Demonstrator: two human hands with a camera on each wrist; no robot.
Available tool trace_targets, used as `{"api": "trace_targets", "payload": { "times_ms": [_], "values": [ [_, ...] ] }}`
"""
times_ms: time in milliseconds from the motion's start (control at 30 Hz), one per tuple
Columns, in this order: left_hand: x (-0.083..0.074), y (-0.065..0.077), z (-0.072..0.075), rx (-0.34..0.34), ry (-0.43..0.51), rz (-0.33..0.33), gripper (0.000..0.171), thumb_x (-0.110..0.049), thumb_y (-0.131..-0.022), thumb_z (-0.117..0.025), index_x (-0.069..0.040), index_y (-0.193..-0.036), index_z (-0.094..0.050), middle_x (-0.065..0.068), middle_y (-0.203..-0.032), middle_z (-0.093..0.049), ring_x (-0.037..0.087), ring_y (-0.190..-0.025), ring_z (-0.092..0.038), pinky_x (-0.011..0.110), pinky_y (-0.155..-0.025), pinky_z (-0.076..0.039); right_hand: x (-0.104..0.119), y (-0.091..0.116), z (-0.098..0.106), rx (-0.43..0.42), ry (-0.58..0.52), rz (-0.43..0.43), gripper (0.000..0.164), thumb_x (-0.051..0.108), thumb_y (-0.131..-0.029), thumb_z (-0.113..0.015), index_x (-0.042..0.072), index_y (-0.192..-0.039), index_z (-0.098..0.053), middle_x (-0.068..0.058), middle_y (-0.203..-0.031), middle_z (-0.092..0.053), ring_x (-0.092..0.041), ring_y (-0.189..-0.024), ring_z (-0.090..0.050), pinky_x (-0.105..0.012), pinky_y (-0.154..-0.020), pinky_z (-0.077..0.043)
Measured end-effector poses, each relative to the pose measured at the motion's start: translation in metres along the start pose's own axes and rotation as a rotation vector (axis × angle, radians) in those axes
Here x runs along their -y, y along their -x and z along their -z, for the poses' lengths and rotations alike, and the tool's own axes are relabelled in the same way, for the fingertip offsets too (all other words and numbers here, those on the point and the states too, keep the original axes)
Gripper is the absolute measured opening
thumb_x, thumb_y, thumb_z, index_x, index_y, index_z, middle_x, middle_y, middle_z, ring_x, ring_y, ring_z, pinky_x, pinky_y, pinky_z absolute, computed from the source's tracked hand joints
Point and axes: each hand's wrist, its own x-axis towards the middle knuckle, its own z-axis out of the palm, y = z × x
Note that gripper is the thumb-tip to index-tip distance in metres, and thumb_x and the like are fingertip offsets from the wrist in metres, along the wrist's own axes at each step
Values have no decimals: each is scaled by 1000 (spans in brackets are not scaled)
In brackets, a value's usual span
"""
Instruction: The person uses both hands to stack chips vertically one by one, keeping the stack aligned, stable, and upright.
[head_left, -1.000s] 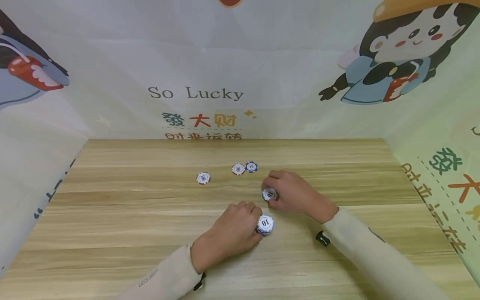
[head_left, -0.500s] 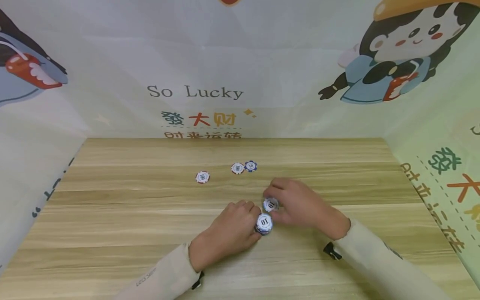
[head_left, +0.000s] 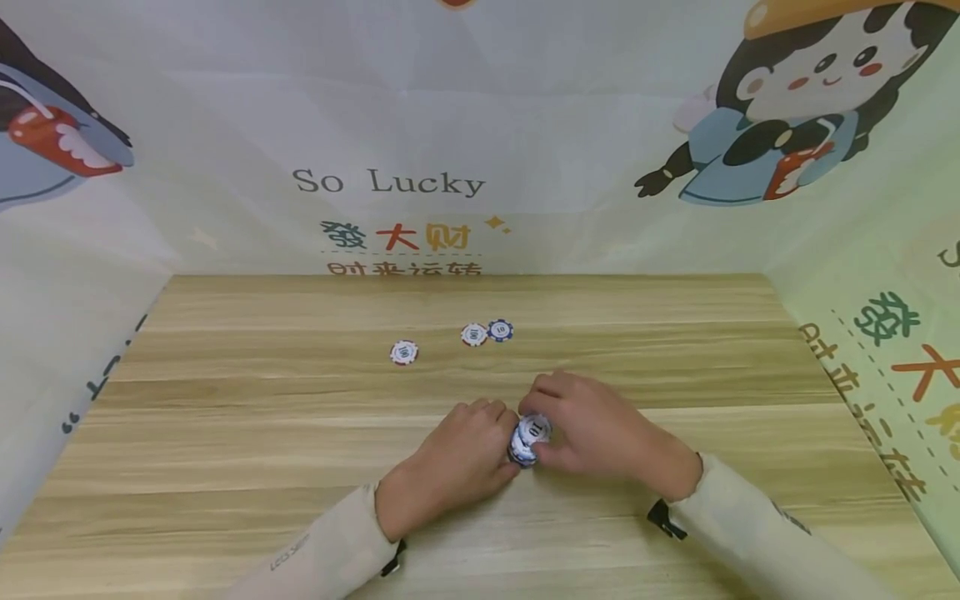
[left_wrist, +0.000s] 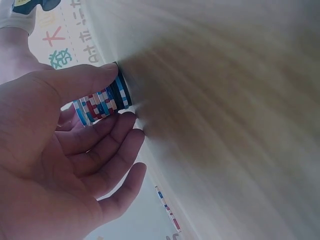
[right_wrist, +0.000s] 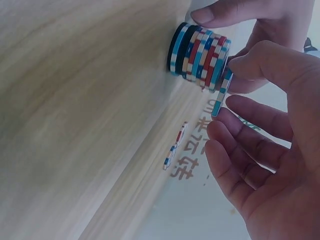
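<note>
A stack of poker chips [head_left: 523, 454] stands on the wooden table in mixed light blue, red, blue and black layers. My left hand [head_left: 461, 458] holds it from the left, thumb on one side and fingers on the other. Pinched in my right hand [head_left: 603, 429] is a single light blue and white poker chip [head_left: 535, 427] marked 10. It overlaps the top of the stack, set off toward the far side. In the right wrist view that chip [right_wrist: 221, 97] sticks out past the edge of the stack [right_wrist: 200, 55].
Farther back on the table [head_left: 262, 400] lie a red-edged chip [head_left: 404, 352], another red-edged chip [head_left: 473, 335] and a blue chip [head_left: 501, 331], the last two touching. A printed cloth backdrop [head_left: 562, 192] rises behind and at both sides.
My right hand has brought its chip nearer to me, from beyond the stack to over its top. The left hand has kept its hold on the stack.
</note>
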Motion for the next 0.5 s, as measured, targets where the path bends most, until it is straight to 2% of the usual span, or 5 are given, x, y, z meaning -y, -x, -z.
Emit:
{"api": "trace_targets", "payload": {
  "times_ms": [500],
  "values": [
    [2, 2, 0, -6, 5, 2, 39, -30, -92, -90, 0, -108, -73, 8, -96, -69, 23, -88, -66, 41, -73, -57, 7, 3, -8, -21, 17, 16, 35, 24, -85, -91, 7, -113, -78, 0, -106, -72, -14, -92, -67, -31, -79, -60]
  ]
}}
